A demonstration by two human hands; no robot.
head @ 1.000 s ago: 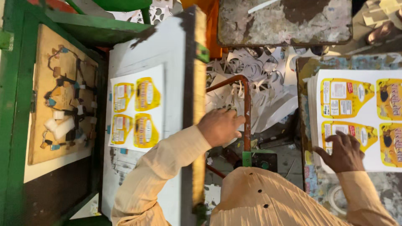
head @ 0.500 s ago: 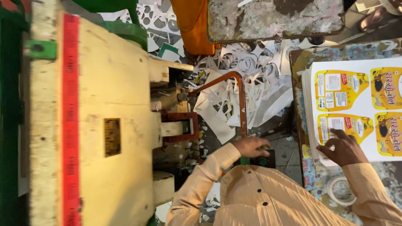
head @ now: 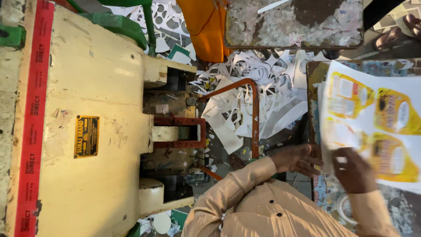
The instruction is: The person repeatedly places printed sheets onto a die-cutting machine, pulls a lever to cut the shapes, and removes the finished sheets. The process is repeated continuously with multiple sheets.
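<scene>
A white printed sheet [head: 372, 118] with yellow label shapes is lifted and blurred above the table on the right. My right hand [head: 353, 172] grips its lower part, fingers over the print. My left hand [head: 298, 159] reaches across from the left, and its fingertips pinch the sheet's near edge. Both sleeves are beige. To the left stands a cream-coloured press [head: 87, 118] with a red stripe, its heavy plate swung shut. No sheet shows inside it.
A rust-orange guard bar [head: 254, 118] runs between the press and me. White paper offcuts [head: 263, 87] litter the floor beyond it. An orange cloth [head: 206, 26] and a worn tabletop [head: 294, 22] lie further off. A tape roll [head: 344, 210] sits by my right wrist, and another person's sandalled foot [head: 394, 37] is at the top right.
The press plate closed over the sheet and die board. My left hand left that sheet, passed the guard bar and came to the right. My right hand lifted the top printed sheet.
</scene>
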